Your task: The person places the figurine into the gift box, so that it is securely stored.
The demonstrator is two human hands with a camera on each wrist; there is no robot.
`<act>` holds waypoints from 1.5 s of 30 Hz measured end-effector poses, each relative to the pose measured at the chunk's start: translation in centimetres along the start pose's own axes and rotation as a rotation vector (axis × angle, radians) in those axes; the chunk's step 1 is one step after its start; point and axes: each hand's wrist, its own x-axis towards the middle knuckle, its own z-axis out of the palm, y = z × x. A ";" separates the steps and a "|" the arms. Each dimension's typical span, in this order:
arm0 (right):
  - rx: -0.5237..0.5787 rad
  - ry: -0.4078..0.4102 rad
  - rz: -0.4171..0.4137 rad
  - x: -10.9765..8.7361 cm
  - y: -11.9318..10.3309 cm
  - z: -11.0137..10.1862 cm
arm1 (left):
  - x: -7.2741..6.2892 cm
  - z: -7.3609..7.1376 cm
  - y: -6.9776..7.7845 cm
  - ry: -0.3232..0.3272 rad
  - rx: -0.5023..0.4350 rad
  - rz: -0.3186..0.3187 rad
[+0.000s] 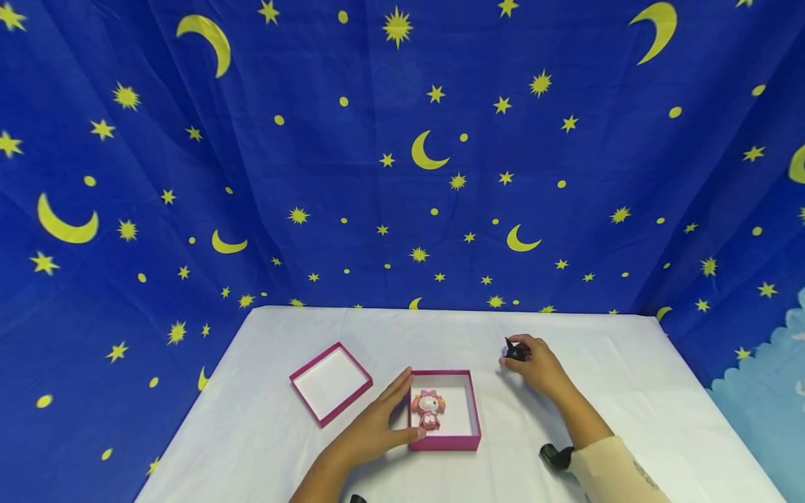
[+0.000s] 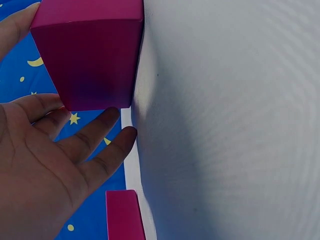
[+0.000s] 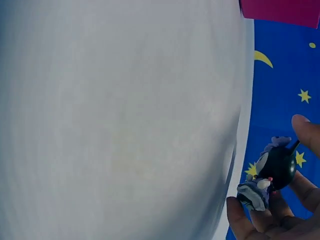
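Observation:
An open pink box [image 1: 444,443] with a white inside stands on the table. My left hand [image 1: 374,424] holds its left side, thumb at the front corner and fingertips near the back corner; in the left wrist view, the other fingers spread beside the box wall [image 2: 87,60]. Inside lies a pink cartoon figurine [image 1: 429,410] with a bow, towards the left wall. Off to the right, my right hand [image 1: 534,363] pinches a dark figurine [image 1: 514,351]. The right wrist view shows this figurine [image 3: 276,167] with a rounded black head, pale purple parts and a pointed ear by the thumb.
The box's lid [image 1: 332,384], white inside with a pink rim, lies to the left of the box. A black object [image 1: 555,457] sits beside the right sleeve. White cloth [image 1: 660,391] covers the table, and a blue curtain [image 1: 352,175] with moons and stars hangs behind.

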 end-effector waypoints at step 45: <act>0.701 -0.127 -0.213 -3.4 -2.9 1.8 | 0.0 0.1 -0.3 0.005 -0.011 -0.006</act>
